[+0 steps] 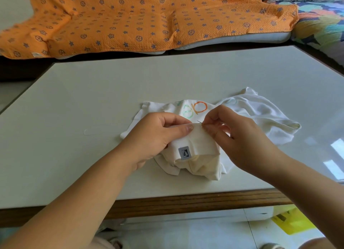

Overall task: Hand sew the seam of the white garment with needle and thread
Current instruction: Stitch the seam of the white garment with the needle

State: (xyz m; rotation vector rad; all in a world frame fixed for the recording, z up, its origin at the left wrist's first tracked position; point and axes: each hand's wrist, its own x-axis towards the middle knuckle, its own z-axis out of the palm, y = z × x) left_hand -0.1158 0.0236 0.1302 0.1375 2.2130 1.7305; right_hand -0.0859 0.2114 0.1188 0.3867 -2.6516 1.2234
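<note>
The left hand (pixel 156 137) grips a folded edge of the white garment (pixel 260 114), thumb flat on top, probably to hold the seam tight and steady for the stitch. Just at its 3 o'clock the needle (pixel 200 122) sticks out of the fold, tip toward 10 o'clock. The right hand (pixel 238 137) pinches it with curled fingers. The thread I cannot see. The loose cloth lies on the table (pixel 93 99), spread toward 2 o'clock.
</note>
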